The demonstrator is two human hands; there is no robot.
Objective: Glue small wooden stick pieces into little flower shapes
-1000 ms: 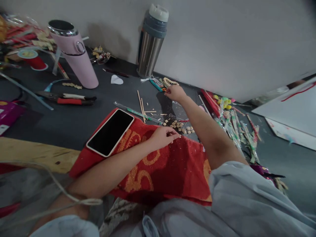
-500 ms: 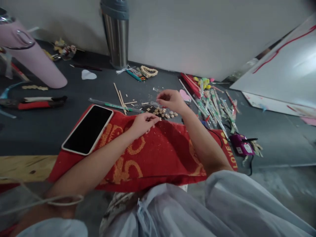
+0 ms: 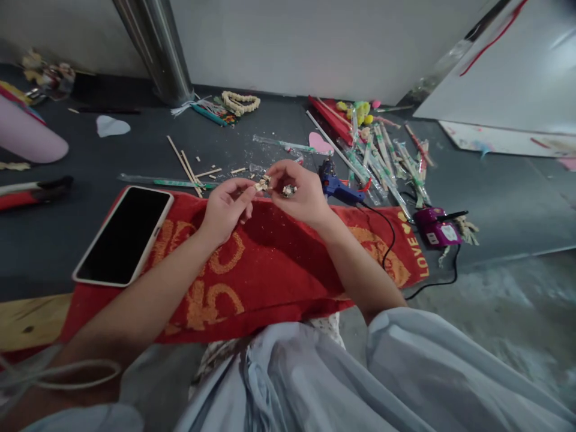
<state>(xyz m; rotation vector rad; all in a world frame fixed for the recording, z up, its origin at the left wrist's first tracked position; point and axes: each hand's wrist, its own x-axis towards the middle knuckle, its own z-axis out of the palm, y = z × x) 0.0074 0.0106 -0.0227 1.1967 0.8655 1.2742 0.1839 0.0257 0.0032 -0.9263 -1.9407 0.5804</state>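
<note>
My left hand point(image 3: 228, 207) is closed, pinching a small pale wooden piece point(image 3: 261, 185) between thumb and fingertips above the red towel's far edge. Curled towards it from the other side, my right hand point(image 3: 300, 191) has its fingertips on the same piece. Exactly how the right fingers grip it is partly hidden. Through the gap in the right hand shows part of a pile of small wooden bits point(image 3: 289, 191); the hand covers the rest. Thin wooden sticks point(image 3: 184, 165) and short cut bits lie beyond my left hand. A blue glue gun point(image 3: 338, 185) rests right of my right hand.
A phone point(image 3: 126, 234) lies on the red towel point(image 3: 279, 270). A steel flask point(image 3: 159, 54) and pink bottle point(image 3: 29, 132) stand left, near pliers point(image 3: 36, 191). Wrapped sticks point(image 3: 382, 162) clutter the right, with a purple box point(image 3: 434, 227) and its cable.
The view has shifted right. My hands have come together, the left rising off the towel edge and the right lowering, and both now meet at a small wooden piece. The glue gun shows more fully.
</note>
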